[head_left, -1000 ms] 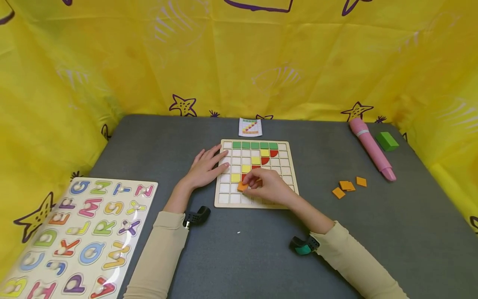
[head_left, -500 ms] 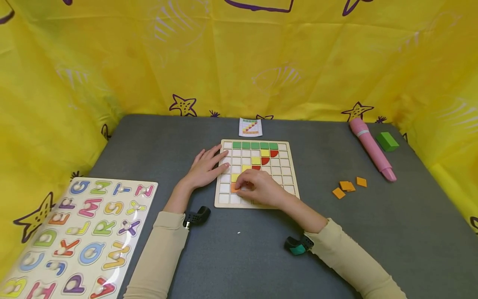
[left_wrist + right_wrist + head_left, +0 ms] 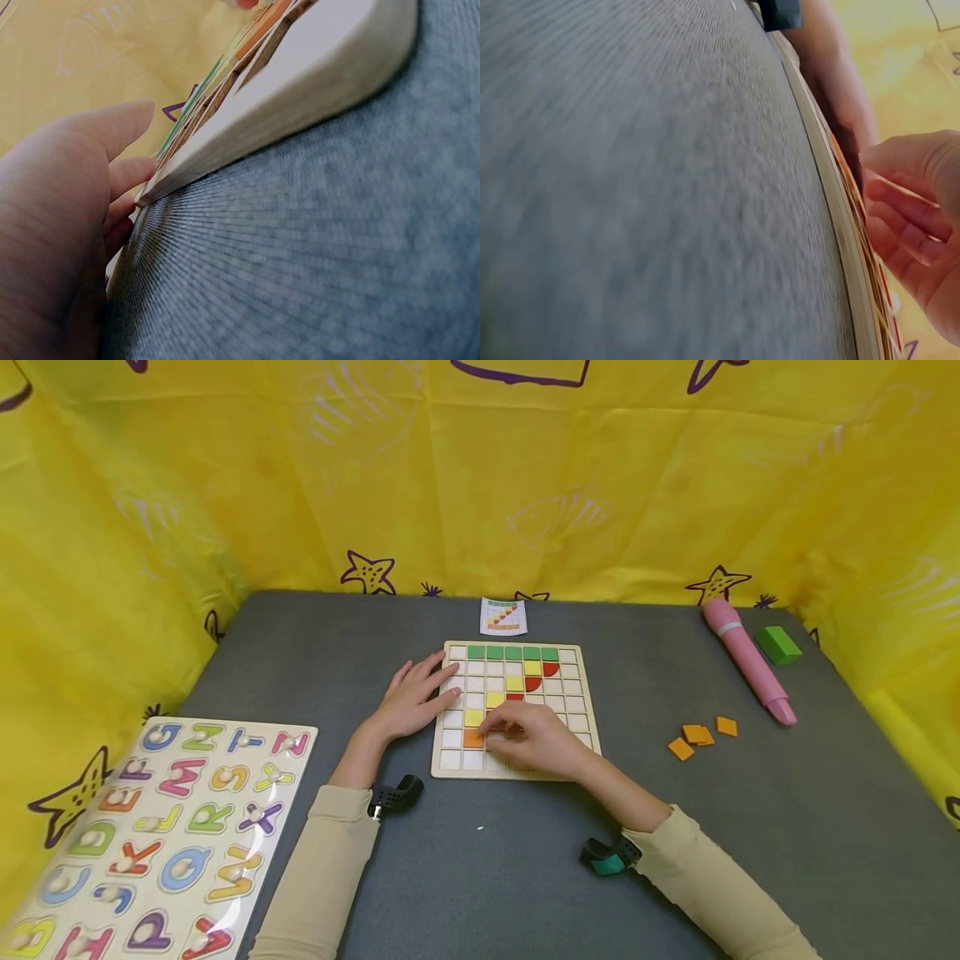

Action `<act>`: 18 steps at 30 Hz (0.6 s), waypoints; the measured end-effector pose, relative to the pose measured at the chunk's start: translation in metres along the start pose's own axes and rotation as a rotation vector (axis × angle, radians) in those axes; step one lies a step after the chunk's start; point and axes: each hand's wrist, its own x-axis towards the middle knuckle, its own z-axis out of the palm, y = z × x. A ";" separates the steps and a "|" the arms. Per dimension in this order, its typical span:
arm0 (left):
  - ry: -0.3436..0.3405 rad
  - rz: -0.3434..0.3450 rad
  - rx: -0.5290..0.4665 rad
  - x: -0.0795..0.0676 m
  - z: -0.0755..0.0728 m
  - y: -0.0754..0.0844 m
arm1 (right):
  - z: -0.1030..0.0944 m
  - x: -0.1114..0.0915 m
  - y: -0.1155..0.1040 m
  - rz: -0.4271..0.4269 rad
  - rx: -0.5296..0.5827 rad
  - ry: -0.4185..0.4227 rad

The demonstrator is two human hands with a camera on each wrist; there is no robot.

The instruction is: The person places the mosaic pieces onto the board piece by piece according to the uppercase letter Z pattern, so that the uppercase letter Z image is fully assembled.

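A wooden grid board point(image 3: 573, 703) lies on the table, with green squares point(image 3: 513, 653) along its top row. Yellow squares point(image 3: 513, 682) and red quarter-round pieces point(image 3: 532, 684) step diagonally down it. An orange square tile point(image 3: 473, 738) sits in a left-hand cell under the lowest yellow square. My right hand point(image 3: 536, 739) hovers just right of that tile, fingers loosely bent; the right wrist view shows nothing between thumb and fingers point(image 3: 907, 217). My left hand point(image 3: 411, 700) rests with spread fingers on the board's left edge. The right hand hides some lower cells.
Several loose orange tiles point(image 3: 697, 734) lie right of the board. Beyond them are a pink marker-shaped object point(image 3: 746, 658) and a green block point(image 3: 778, 645). A small pattern card point(image 3: 503, 617) lies behind the board. An alphabet knob puzzle point(image 3: 168, 810) fills the left side.
My right hand carried the orange tile left into a cell, let it go and drew back slightly to the right. The left hand stayed still.
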 end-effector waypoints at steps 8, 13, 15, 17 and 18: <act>0.005 0.005 -0.011 -0.001 0.000 0.000 | -0.015 -0.021 0.011 0.062 0.019 0.057; 0.002 0.007 -0.020 -0.001 -0.001 0.001 | -0.028 -0.040 0.017 0.106 0.010 0.089; -0.003 0.003 -0.017 -0.001 -0.001 0.001 | -0.033 -0.049 0.020 0.121 0.004 0.100; -0.007 -0.002 -0.013 -0.001 0.000 0.001 | -0.039 -0.057 0.022 0.129 -0.009 0.111; -0.008 -0.005 -0.012 0.000 0.000 0.001 | -0.042 -0.062 0.024 0.129 -0.014 0.116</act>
